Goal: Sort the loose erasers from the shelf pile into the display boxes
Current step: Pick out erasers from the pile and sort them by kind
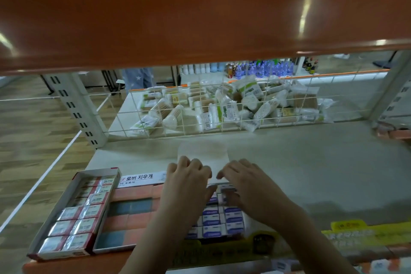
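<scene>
Three display boxes stand side by side at the shelf's front edge. The red box [33,249] on the left holds wrapped red-and-white erasers. The middle box [142,179] holds pink and blue erasers [131,207]. The third box holds blue-and-white erasers [222,220], and its white lid flap [203,158] stands up behind them. My left hand [186,178] rests bent fingers on the flap's lower part. My right hand [246,182] touches the flap's base with its fingertips, just above the back row of erasers. Anything under its palm is hidden and blurred.
A white wire divider [200,118] closes the shelf's back, with packs of cotton swabs [224,107] piled behind it. The orange upper shelf [200,18] hangs low overhead. Blurred reddish items [391,132] lie at the far right. Yellow price tags [355,233] line the front edge.
</scene>
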A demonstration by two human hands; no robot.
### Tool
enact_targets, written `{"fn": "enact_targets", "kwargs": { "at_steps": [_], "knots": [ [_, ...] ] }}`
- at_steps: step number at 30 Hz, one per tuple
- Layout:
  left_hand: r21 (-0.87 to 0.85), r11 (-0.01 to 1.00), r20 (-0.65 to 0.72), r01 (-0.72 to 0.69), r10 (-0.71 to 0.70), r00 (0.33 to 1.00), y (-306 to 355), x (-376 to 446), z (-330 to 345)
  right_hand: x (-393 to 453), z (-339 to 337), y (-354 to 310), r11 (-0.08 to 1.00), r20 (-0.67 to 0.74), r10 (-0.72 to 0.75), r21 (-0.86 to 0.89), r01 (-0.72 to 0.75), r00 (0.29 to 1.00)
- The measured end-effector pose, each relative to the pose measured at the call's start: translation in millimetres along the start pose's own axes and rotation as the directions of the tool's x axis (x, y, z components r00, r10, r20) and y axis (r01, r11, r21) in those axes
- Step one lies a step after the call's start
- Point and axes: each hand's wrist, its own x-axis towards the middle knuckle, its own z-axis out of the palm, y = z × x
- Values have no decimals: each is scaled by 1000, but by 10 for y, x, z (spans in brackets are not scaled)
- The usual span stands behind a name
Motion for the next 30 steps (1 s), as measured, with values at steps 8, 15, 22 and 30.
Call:
{"fn": "enact_targets", "kwargs": {
  "at_steps": [8, 15, 22, 30],
  "knots": [
    [65, 926, -32, -373, 375, 926, 708, 854, 106, -418, -332, 748, 950, -65, 282, -117, -288, 957],
    [71, 781, 10, -621, 622, 783, 1661, 1264, 344, -1118, -497, 1390, 818, -127, 541, -150, -555, 832],
    [-132, 732, 20, -669, 676, 736, 2873, 1506, 558, -1884, -675, 2021, 684, -148, 700, -141, -716, 698],
    [-257, 689, 32, -678, 707, 706, 4086, 1835, 654, -2657, -1097, 2876, 576, -171, 794, -92, -812, 583]
  ]
}}
